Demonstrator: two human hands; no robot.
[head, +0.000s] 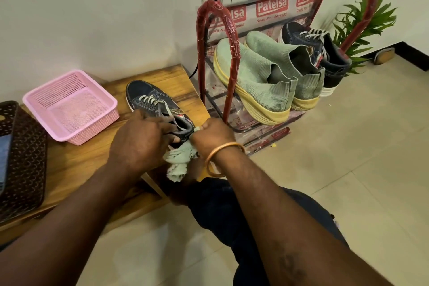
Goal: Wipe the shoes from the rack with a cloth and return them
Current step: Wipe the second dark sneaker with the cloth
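I see open beige tile floor (pixel 348 146) right of red metal shoe rack (pixel 234 53); pink plastic mesh basket (pixel 88 133) blocks left.

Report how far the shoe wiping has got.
Done: unclear; three shoes sit on the rack, wiped or not. In hand: left hand holds the dark sneaker on the bench, right hand grips the cloth at its heel. Left: returning it.

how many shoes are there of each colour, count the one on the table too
green shoes: 2, both on the rack
dark blue shoes: 2, one on the rack, one on the wooden table gripped by the left hand
total: 4
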